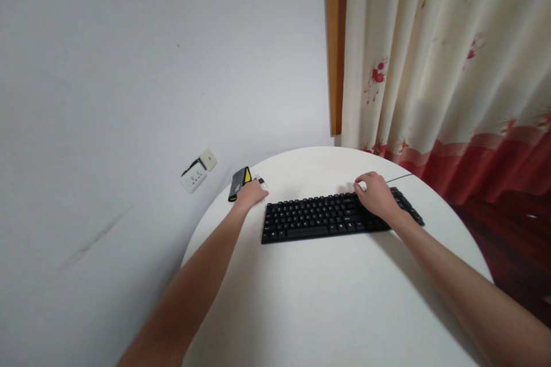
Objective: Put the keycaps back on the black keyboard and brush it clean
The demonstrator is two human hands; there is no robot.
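Well, the head camera sees one round white table [327, 298] with one black keyboard [318, 218] lying on it. One right hand [375, 194] lies on the keyboard's right end, fingers bent over its far edge; I cannot tell if it grips. One left hand [252, 192] rests just left of the keyboard, right beside one black and yellow pouch [239, 182]; its fingers are hidden, so I cannot tell its hold. One wall socket [193, 179] sits behind.

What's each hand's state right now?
Left hand: curled beside the black-yellow pouch; grip cannot be told.
Right hand: draped over the keyboard; grip cannot be told.
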